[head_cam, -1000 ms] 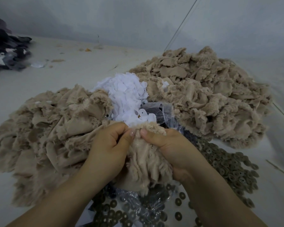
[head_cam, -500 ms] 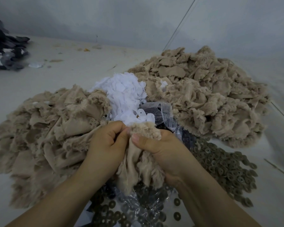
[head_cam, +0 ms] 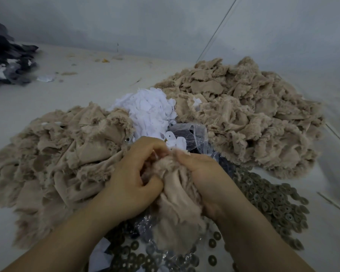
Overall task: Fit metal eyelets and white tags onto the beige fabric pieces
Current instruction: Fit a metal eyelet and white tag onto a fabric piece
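While both hands — left hand [head_cam: 132, 183], right hand [head_cam: 204, 177] — pinch one frayed beige fabric piece [head_cam: 175, 203] with curled fingers before the white paper tag heap [head_cam: 149, 112], beige piles beside it suggest much work remains.

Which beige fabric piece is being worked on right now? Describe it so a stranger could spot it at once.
Start at the white tag heap between the two big beige piles. Come straight toward the camera to the left hand and right hand. The piece is the only one lifted and gripped by both, hanging down over the metal eyelets.
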### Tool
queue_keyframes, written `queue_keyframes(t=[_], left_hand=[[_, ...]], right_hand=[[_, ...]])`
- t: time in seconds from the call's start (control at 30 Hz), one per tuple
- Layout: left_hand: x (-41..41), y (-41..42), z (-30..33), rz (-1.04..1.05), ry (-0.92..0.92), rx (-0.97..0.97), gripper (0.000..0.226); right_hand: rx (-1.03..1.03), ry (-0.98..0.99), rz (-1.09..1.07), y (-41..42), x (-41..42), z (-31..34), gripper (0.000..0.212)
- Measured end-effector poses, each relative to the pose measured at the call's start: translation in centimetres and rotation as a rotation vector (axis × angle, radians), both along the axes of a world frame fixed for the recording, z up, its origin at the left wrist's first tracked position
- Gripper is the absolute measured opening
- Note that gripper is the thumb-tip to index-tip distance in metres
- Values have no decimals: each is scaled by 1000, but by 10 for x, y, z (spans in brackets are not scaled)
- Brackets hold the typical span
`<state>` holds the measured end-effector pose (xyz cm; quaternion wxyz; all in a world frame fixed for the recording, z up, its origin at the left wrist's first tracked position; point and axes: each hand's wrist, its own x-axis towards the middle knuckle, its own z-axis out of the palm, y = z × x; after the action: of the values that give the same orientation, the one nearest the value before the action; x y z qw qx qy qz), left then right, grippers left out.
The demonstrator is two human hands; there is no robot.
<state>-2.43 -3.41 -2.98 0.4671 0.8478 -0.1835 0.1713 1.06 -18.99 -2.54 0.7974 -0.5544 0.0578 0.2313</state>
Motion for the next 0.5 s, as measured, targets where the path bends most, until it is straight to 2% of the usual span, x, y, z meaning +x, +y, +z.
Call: queue_keyframes(t=[0.07,0.13,0.27,0.37,0.43,0.5], left_hand=[[2,9,3,-184,-6,84,43],[4,12,2,-250,20,148,37],[8,14,-5,-89,-71,203,17],[9,14,-3,-36,-81,190,9],[10,13,-2,60,-69,112,23],[11,12,1,200,-20,-47,40]], right_hand=[[81,72,0,1,1,1,35],[136,150,5,-2,4,3,40],[178,255,76,-4,5,4,53],[176,223,167,-6,7,5,66],[130,156,172,-9,10,5,76],[134,86,183,-10,10,3,79]])
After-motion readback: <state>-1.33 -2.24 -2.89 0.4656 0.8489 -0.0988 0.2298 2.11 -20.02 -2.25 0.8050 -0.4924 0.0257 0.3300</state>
